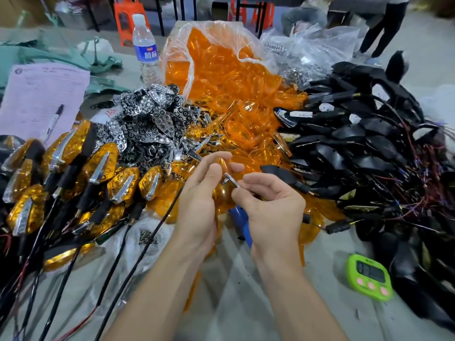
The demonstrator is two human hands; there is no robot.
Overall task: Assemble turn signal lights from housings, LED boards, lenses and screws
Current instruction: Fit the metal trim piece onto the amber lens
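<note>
Between the two hands, above the table (pixel 246 299), is a small chrome piece (pixel 231 180). The right hand (pixel 273 207) pinches it with thumb and forefinger, and its other fingers curl loosely below. The left hand (pixel 197 200) is relaxed and grasps nothing, its palm turned to the right hand. Its thumb is just beside the free end of the chrome piece; if it touches, I cannot tell.

Beyond both hands lies a big heap of orange lenses (pixel 246 134), spilling out of a clear plastic bag (pixel 216 52) further behind. To the right of the right hand is a pile of black housings (pixel 357 148) with thin wires tangled among them. Beyond the left hand, a little to its left, is a heap of silver reflector plates (pixel 147 119) with round holes. To the left of the left hand lie finished lights (pixel 98 168), orange with chrome strips, and their black cables run towards the person.

Beside the left forearm a small bag of screws (pixel 147 238) rests on the table. Under the right hand a blue object (pixel 240 222) shows partly; what it is I cannot tell. On the right of the right forearm lies a green timer (pixel 369 276). Far beyond the left hand stand a water bottle (pixel 145 45) and a pink paper (pixel 44 99) with a pen (pixel 53 121) on it
</note>
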